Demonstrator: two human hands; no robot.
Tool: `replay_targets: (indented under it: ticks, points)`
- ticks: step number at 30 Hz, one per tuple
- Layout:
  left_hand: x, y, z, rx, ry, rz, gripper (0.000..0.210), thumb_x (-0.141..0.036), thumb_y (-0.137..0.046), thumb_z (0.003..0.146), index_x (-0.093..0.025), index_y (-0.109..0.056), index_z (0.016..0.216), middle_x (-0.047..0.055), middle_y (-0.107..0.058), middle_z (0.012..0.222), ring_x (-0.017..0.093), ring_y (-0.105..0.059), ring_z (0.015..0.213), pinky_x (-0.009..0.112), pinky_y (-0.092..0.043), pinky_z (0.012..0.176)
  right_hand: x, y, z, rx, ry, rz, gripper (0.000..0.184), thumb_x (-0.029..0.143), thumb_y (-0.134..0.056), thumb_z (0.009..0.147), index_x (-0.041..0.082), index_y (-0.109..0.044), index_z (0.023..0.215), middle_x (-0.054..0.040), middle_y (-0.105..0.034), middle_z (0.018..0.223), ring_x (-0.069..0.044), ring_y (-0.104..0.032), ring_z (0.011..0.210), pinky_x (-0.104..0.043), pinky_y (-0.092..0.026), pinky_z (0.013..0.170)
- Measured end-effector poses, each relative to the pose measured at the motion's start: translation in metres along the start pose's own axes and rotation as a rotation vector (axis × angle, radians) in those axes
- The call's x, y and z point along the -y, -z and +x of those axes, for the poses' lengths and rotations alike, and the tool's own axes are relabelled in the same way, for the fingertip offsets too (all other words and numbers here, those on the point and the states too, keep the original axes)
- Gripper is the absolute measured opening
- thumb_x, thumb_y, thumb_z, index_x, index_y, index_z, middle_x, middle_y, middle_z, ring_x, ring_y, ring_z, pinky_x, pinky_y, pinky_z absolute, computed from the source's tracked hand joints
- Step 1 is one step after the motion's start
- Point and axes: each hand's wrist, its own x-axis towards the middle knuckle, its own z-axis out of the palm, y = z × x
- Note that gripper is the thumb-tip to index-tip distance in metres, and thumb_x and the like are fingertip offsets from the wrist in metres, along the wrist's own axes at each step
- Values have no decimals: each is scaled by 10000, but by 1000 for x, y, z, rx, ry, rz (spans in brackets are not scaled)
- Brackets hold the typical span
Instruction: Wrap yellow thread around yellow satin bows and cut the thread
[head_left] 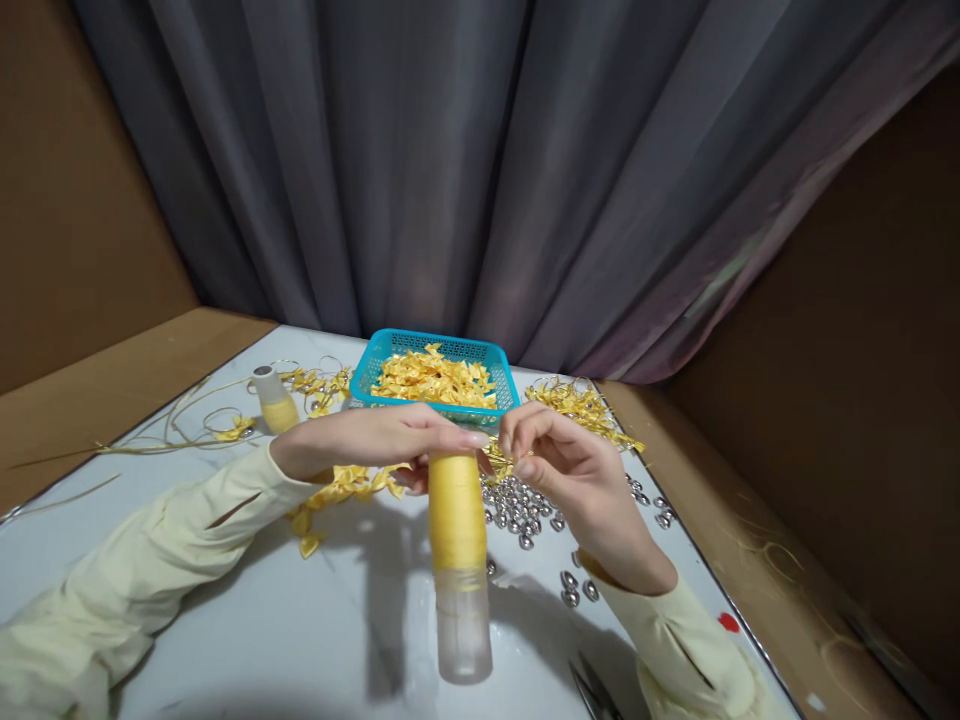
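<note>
My left hand (405,435) is wrapped over the far end of a spool of yellow thread (457,515), with its thumb lying across the top. The bare lower part of the spool is clear plastic and points toward me. Close to that thumb, my right hand (574,480) is pinched, its fingertips together; whatever is between them is too fine to make out. Silver heart-shaped beads (517,508) lie scattered beneath my right hand. Beside my left wrist is a strip of small yellow ribbon bows (352,485).
A turquoise basket (360,388) of yellow ribbon bows (435,378) stands at the back. Another thread spool (276,402) and loose cords (172,430) are on the left. More bows (585,408) lie at the back right. Scissors (594,692) lie near the front edge.
</note>
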Motion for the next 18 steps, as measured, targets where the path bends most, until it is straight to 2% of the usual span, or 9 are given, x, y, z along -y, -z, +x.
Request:
replay_targets:
  ticks: [3, 7, 10, 13, 15, 18]
  points:
    - [4, 2, 2, -22, 11, 30, 428, -551, -536, 841, -149, -519, 698, -18, -447, 583, 100, -419, 496, 215, -318, 464, 4, 0, -1, 16, -34, 54, 194, 368, -654, 851, 211, -571, 772, -15, -581, 829, -161, -577, 778, -323, -494, 723]
    - [12, 5, 5, -53, 4, 74, 425, -567, -513, 853, -153, -534, 763, -18, -477, 612, 104, -451, 513, 217, -356, 489, 9, 3, -1, 16, -67, 63, 158, 335, -621, 880, 213, -552, 806, -17, -579, 852, -155, -568, 810, -304, -482, 728]
    - [14, 6, 7, -79, -9, 129, 438, -578, -494, 858, -150, -547, 783, -12, -492, 631, 109, -463, 525, 221, -373, 501, 12, 7, 1, 40, -163, 3, 220, 402, -592, 889, 209, -520, 811, -20, -570, 858, -154, -563, 815, -299, -475, 721]
    - [13, 6, 8, -98, -52, 162, 409, -532, -483, 878, -148, -546, 750, -20, -478, 603, 100, -440, 504, 213, -353, 491, 11, 8, -1, 137, -228, -250, 356, 508, -683, 781, 203, -507, 835, -25, -569, 860, -172, -545, 794, -308, -450, 693]
    - [12, 5, 8, -119, -66, 181, 388, -507, -482, 884, -151, -551, 747, -28, -468, 575, 97, -431, 487, 209, -344, 482, 8, 5, -5, 183, -205, -510, 391, 484, -740, 731, 195, -504, 847, -31, -568, 846, -183, -522, 770, -310, -418, 669]
    - [11, 4, 8, -159, -60, 248, 383, -511, -480, 883, -153, -581, 792, -25, -485, 576, 106, -457, 499, 206, -346, 479, 3, -3, -10, 261, -182, -766, 248, 341, -667, 836, 180, -482, 800, -43, -568, 821, -175, -500, 720, -294, -381, 629]
